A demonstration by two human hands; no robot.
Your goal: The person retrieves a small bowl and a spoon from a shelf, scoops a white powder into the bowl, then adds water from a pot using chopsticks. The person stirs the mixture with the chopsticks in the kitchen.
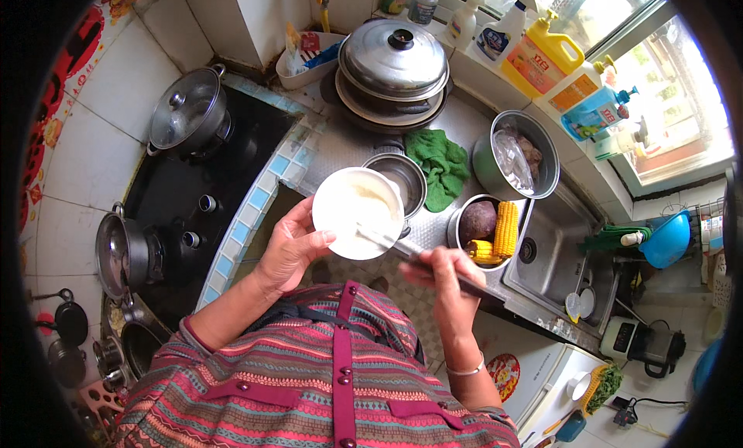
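Note:
My left hand [293, 245] grips the rim of a white bowl [358, 213], its thumb over the near edge. Pale, whitish contents show inside the bowl. In my right hand [450, 274] is a utensil [377, 236] with a dark handle, somewhat blurred; its light-coloured end dips into the bowl. Beyond the bowl and partly behind it stands a small metal pot [409, 175], beside a crumpled green cloth [438, 166]. To the right, a metal pot [453, 230] holds corn cobs [506, 230] and a purple root vegetable [477, 223].
A gas cooktop [174, 198] with lidded pots lies left. Behind stands a large lidded steamer [395, 59]. At right are a deep pot [484, 163] with a plastic bag inside and a steel sink [551, 245]. Cleaning bottles line the sill, including a yellow jug [540, 56].

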